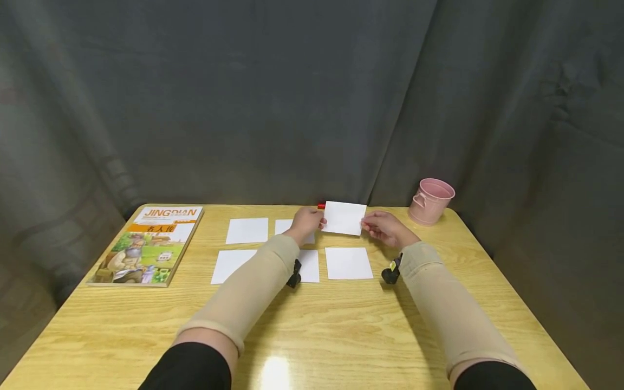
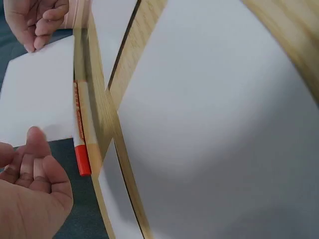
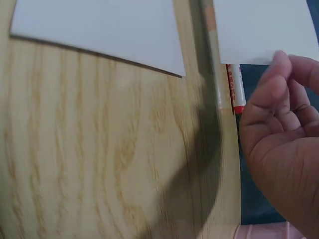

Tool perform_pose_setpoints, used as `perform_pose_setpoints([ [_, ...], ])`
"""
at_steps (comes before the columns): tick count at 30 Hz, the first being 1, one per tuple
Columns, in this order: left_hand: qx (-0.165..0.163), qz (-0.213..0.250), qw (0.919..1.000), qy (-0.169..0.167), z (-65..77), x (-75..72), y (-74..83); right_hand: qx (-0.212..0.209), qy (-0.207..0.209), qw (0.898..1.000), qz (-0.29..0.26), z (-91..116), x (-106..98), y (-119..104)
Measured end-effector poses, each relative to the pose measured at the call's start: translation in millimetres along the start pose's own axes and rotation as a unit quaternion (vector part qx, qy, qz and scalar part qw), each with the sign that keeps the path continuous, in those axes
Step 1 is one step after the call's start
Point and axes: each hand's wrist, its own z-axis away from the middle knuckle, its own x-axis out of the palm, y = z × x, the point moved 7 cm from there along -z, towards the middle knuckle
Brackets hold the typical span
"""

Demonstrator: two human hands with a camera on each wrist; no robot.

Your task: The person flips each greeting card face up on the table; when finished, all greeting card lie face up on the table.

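Note:
A blank white card is held up above the far part of the table. My left hand pinches its left edge and my right hand pinches its right edge. In the left wrist view both hands grip opposite sides of this card. Behind it lies a white marker with a red cap, at the table's far edge; in the head view the card mostly hides it. More white cards lie in two rows, among them one front right and one back left. My left arm partly covers others.
On the left of the wooden table lies a book with an illustrated cover. A pink bucket stands at the far right corner. A dark curtain hangs behind the table.

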Motion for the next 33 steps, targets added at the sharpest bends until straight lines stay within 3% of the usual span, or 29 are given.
perform_pose_setpoints([
  [7,-0.032,0.118,0.9925,0.002,-1.7,0.5,-5.2,0.000,-0.012,0.998,-0.066,1,2,-4],
  [13,-0.021,0.072,0.9971,-0.012,-2.6,2.3,-7.6,-0.016,0.005,1.000,-0.011,-5,2,2],
  [17,-0.021,0.082,0.9961,-0.025,-4.9,5.0,-10.9,-0.017,0.026,0.999,0.024,-6,1,5],
  [21,-0.034,0.084,0.9950,-0.043,-7.4,6.6,-15.2,-0.028,0.021,0.998,0.056,-7,3,3],
  [26,-0.035,0.061,0.9939,-0.085,-7.6,9.4,-14.7,-0.051,-0.030,0.994,0.094,-9,15,-1],
  [30,-0.016,0.031,0.9891,-0.143,-4.7,16.6,-8.2,-0.075,-0.091,0.985,0.125,-7,31,-6],
  [33,0.004,0.007,0.9856,-0.169,-2.3,20.1,-4.0,-0.088,-0.128,0.979,0.134,-4,42,-9],
])
